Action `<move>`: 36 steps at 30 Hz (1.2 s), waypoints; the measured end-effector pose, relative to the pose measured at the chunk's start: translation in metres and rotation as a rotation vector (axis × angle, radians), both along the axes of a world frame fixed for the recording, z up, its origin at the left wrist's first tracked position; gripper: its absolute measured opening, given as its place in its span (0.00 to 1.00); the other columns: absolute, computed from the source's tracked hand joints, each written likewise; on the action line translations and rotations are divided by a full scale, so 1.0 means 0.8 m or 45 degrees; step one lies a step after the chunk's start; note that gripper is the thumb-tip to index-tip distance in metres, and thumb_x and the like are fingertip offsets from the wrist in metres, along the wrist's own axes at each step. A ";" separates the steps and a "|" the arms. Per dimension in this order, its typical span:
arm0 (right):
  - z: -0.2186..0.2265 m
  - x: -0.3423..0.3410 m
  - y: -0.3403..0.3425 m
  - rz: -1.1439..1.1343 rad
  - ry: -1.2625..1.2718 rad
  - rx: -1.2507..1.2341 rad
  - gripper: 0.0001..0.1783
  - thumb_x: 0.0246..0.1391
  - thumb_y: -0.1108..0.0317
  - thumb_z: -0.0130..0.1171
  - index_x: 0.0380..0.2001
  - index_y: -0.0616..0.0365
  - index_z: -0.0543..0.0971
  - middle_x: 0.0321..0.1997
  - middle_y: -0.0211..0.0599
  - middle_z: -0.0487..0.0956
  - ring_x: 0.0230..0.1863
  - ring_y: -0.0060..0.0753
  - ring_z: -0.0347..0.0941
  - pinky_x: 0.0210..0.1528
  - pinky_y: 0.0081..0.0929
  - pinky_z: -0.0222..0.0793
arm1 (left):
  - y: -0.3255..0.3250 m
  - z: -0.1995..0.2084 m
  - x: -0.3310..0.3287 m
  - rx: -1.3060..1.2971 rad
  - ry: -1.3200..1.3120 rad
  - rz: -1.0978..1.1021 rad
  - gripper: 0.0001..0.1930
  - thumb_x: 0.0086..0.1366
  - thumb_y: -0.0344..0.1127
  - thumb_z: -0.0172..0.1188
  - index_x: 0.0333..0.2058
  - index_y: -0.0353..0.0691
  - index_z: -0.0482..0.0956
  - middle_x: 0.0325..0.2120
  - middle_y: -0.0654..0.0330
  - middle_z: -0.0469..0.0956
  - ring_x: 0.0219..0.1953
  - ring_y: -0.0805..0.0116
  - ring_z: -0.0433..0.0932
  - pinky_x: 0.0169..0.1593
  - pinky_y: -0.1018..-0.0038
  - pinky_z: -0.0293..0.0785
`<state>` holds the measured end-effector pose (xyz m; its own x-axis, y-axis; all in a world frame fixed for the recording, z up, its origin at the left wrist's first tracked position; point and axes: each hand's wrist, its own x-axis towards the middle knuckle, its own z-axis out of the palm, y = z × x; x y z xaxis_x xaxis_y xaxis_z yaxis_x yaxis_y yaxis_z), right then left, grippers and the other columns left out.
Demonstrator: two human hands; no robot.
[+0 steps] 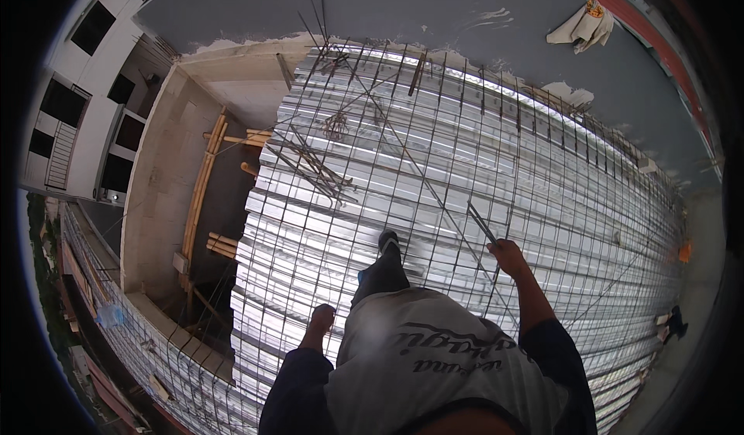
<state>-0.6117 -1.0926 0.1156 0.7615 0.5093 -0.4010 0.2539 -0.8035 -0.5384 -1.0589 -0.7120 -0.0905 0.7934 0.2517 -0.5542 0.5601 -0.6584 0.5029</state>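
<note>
My right hand (508,257) is closed around short pieces of rebar (481,222), two thin dark bars pointing up and away over the steel mesh. My left hand (322,317) hangs low beside my body with its fingers curled; whatever may be in it is hidden. Below both hands, a grid of rebar mesh (434,195) lies over shiny corrugated metal decking (298,237). One dark shoe (388,240) is planted forward on the decking.
Loose rebar pieces (310,168) lie on the mesh ahead. To the left, the decking ends at an opening with bamboo poles (203,195) and a block wall (159,156). Bar ends stick up along the grey wall (372,9), where a pale cloth (581,30) hangs.
</note>
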 end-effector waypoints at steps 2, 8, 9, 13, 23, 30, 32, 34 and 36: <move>-0.068 0.018 -0.050 -0.072 0.195 -0.194 0.24 0.56 0.50 0.53 0.28 0.65 0.77 0.19 0.45 0.74 0.23 0.41 0.73 0.29 0.39 0.66 | 0.024 0.014 0.120 -0.046 -0.056 -0.034 0.10 0.59 0.34 0.52 0.34 0.37 0.80 0.30 0.50 0.79 0.38 0.51 0.78 0.46 0.61 0.74; -0.085 0.037 -0.129 -0.725 0.643 -0.424 0.17 0.54 0.57 0.56 0.25 0.63 0.77 0.16 0.41 0.71 0.17 0.35 0.70 0.18 0.37 0.64 | 0.097 0.134 0.366 -0.453 0.011 0.582 0.12 0.61 0.38 0.54 0.35 0.35 0.80 0.32 0.50 0.79 0.38 0.59 0.78 0.43 0.67 0.72; -0.071 0.049 -0.121 -1.080 0.829 -0.386 0.17 0.54 0.57 0.56 0.24 0.63 0.77 0.16 0.41 0.72 0.17 0.36 0.71 0.18 0.37 0.64 | 0.102 0.148 0.391 -0.509 0.116 0.773 0.13 0.60 0.39 0.55 0.35 0.35 0.80 0.31 0.51 0.79 0.36 0.63 0.78 0.41 0.69 0.72; -0.098 0.155 -0.112 -1.010 0.943 -0.367 0.18 0.54 0.56 0.56 0.24 0.62 0.78 0.17 0.42 0.73 0.18 0.37 0.72 0.20 0.37 0.66 | 0.123 0.166 0.521 -0.501 0.326 0.800 0.15 0.60 0.40 0.55 0.38 0.34 0.79 0.34 0.49 0.80 0.40 0.59 0.78 0.44 0.67 0.72; -0.145 0.759 0.041 0.447 0.100 -0.226 0.17 0.54 0.55 0.56 0.25 0.59 0.80 0.18 0.42 0.74 0.21 0.40 0.73 0.25 0.38 0.68 | 0.052 0.162 0.784 0.011 0.177 0.879 0.22 0.54 0.51 0.60 0.34 0.34 0.81 0.33 0.47 0.81 0.39 0.53 0.79 0.45 0.63 0.74; -0.041 0.897 0.188 0.219 0.759 -0.038 0.19 0.46 0.52 0.66 0.33 0.57 0.83 0.11 0.29 0.67 0.10 0.23 0.62 0.14 0.28 0.59 | 0.038 0.249 0.961 -0.113 0.313 0.864 0.25 0.56 0.56 0.59 0.37 0.36 0.80 0.34 0.45 0.80 0.41 0.50 0.79 0.45 0.61 0.73; -0.089 0.895 0.179 0.593 0.618 0.094 0.18 0.47 0.52 0.63 0.33 0.55 0.84 0.16 0.36 0.74 0.16 0.32 0.70 0.20 0.32 0.66 | 0.038 0.207 0.970 -0.125 0.218 0.729 0.22 0.58 0.51 0.57 0.37 0.35 0.80 0.34 0.45 0.79 0.42 0.48 0.77 0.46 0.59 0.72; -0.140 0.893 0.174 1.241 0.283 0.104 0.16 0.48 0.54 0.57 0.31 0.53 0.84 0.28 0.44 0.81 0.31 0.47 0.78 0.34 0.39 0.74 | 0.039 0.170 0.975 -0.084 0.268 0.649 0.20 0.58 0.49 0.56 0.37 0.35 0.80 0.35 0.45 0.79 0.43 0.48 0.77 0.47 0.59 0.72; -0.198 0.902 0.163 1.060 0.324 -0.163 0.15 0.51 0.54 0.57 0.31 0.53 0.83 0.31 0.43 0.81 0.35 0.48 0.77 0.39 0.40 0.73 | 0.054 0.163 1.005 -0.113 0.268 0.648 0.19 0.59 0.47 0.55 0.37 0.34 0.80 0.36 0.45 0.79 0.43 0.48 0.77 0.47 0.59 0.72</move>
<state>0.1096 -0.9619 -0.0426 0.0423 0.7987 -0.6003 0.6688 -0.4690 -0.5769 -0.2553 -0.6687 0.0396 0.4541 0.5193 -0.7240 0.8905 -0.2391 0.3871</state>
